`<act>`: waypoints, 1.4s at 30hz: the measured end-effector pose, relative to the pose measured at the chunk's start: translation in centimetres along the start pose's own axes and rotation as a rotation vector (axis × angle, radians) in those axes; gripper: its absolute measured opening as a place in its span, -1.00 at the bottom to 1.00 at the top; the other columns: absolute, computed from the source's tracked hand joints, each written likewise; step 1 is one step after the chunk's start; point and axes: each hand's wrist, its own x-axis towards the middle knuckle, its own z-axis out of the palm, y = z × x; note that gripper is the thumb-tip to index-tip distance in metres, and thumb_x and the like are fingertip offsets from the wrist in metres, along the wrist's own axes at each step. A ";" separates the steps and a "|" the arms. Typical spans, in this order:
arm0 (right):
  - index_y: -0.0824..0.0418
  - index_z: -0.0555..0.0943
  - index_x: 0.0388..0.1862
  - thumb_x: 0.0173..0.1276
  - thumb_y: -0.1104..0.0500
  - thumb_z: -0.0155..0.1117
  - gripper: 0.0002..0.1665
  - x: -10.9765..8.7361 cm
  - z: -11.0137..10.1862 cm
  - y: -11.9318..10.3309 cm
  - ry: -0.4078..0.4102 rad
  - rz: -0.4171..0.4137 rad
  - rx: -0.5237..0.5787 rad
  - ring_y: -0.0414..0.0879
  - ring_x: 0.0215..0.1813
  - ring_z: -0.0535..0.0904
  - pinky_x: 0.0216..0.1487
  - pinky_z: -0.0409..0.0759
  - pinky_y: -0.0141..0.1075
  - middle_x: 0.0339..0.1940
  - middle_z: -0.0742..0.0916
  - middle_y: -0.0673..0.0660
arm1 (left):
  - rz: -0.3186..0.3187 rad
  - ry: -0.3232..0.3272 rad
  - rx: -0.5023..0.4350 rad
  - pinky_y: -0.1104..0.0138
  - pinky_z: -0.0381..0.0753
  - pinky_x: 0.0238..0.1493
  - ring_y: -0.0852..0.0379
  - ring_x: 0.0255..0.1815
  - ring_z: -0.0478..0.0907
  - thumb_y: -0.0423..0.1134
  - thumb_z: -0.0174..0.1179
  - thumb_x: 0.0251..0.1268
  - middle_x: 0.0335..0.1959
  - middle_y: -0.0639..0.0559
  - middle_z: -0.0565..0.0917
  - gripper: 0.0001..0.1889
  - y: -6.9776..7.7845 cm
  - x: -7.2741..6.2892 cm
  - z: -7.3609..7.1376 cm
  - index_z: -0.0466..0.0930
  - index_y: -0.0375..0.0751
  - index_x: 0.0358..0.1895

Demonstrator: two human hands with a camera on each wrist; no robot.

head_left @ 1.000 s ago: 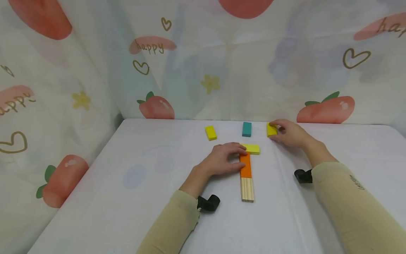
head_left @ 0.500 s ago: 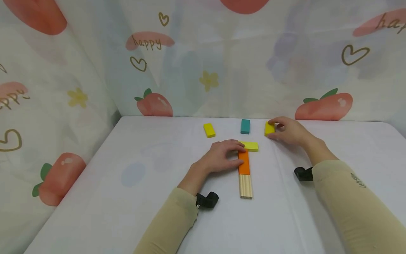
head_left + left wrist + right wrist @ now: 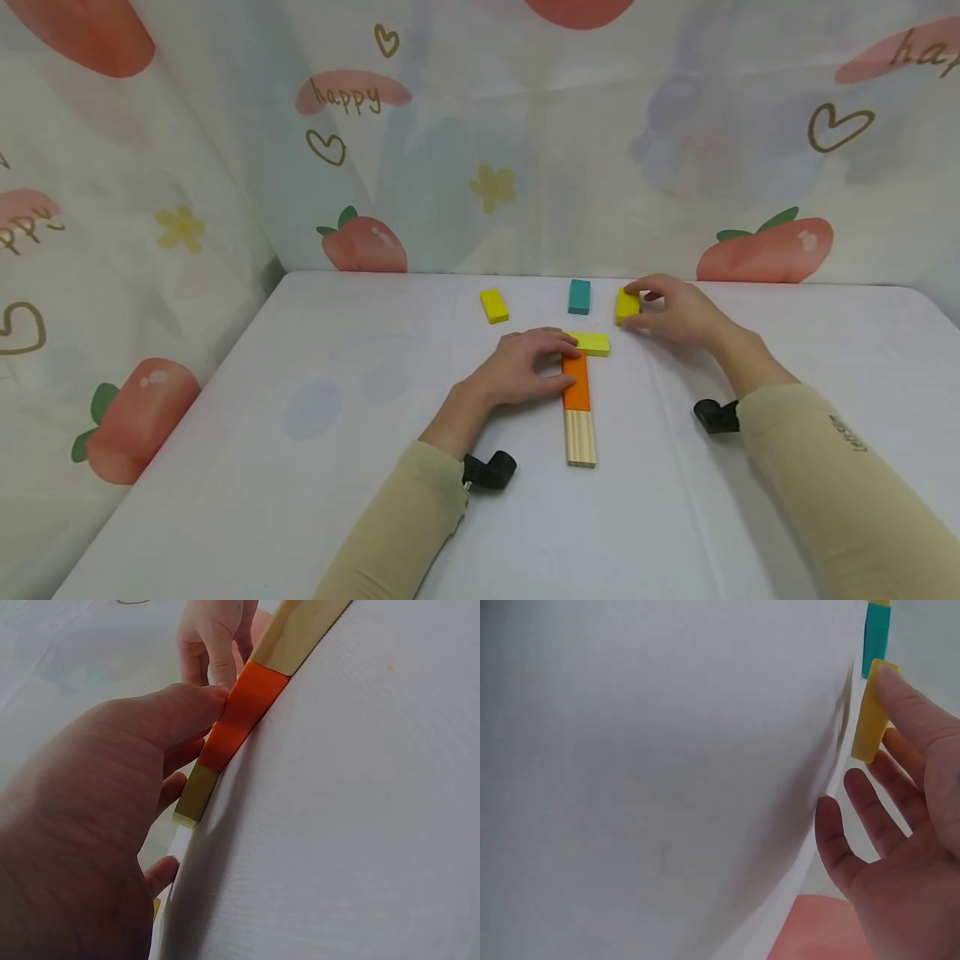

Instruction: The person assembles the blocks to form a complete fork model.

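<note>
My left hand (image 3: pixel 517 367) rests its thumb and fingertips along the left side of an orange block (image 3: pixel 576 393) and over the left end of a lime-yellow block (image 3: pixel 594 344). The lime-yellow block lies crosswise at the orange one's far end. A pale ridged wooden block (image 3: pixel 580 439) continues the line toward me. At the back, my right hand (image 3: pixel 681 313) pinches a yellow block (image 3: pixel 627 307) between thumb and fingers. In the right wrist view the thumb presses that yellow block (image 3: pixel 871 724), while the other fingers spread below it.
A teal block (image 3: pixel 579 297) stands close left of the pinched yellow one. Farther left lies another yellow block (image 3: pixel 494 306), slightly turned. The white-covered table (image 3: pixel 300 500) meets a printed cloth backdrop (image 3: pixel 585 167) behind the blocks. Each wrist wears a black camera.
My right hand has slid the yellow block slightly left, closer to the teal block. The left hand stays on the orange and lime-yellow blocks. The head view has shifted a little.
</note>
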 end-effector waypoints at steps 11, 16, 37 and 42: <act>0.31 0.43 0.40 0.38 0.02 0.42 -0.27 -0.2 0.5 -1.3 -0.024 -0.050 -0.020 0.35 0.34 0.34 0.34 0.28 0.29 0.40 0.44 0.38 | 0.000 -0.003 0.009 0.12 0.14 0.47 0.30 0.42 0.30 -0.04 0.27 0.39 0.30 0.24 0.54 -0.64 0.1 0.2 0.1 0.67 0.07 0.21; 0.32 0.45 0.38 0.36 0.02 0.43 -0.28 -0.2 0.7 -1.4 -0.028 -0.060 -0.029 0.35 0.33 0.35 0.33 0.30 0.29 0.39 0.45 0.37 | 0.001 0.000 0.013 0.13 0.15 0.47 0.30 0.42 0.30 -0.03 0.27 0.39 0.30 0.25 0.55 -0.64 0.1 0.2 0.0 0.67 0.07 0.21; 0.27 0.47 0.38 0.38 0.06 0.40 -0.34 -0.1 1.0 -1.7 -0.058 -0.048 -0.036 0.34 0.36 0.35 0.34 0.29 0.29 0.41 0.45 0.36 | -0.015 -0.004 -0.006 0.14 0.12 0.49 0.27 0.43 0.30 -0.05 0.28 0.38 0.31 0.22 0.55 -0.63 0.1 -0.1 0.0 0.67 0.04 0.21; 0.25 0.45 0.41 0.45 0.00 0.31 -0.35 -0.2 0.3 -1.4 -0.054 -0.006 0.004 0.35 0.35 0.34 0.32 0.30 0.30 0.39 0.46 0.38 | -0.017 -0.007 0.002 0.12 0.12 0.49 0.27 0.43 0.30 -0.04 0.27 0.39 0.31 0.23 0.54 -0.63 0.2 0.0 -0.1 0.66 0.05 0.22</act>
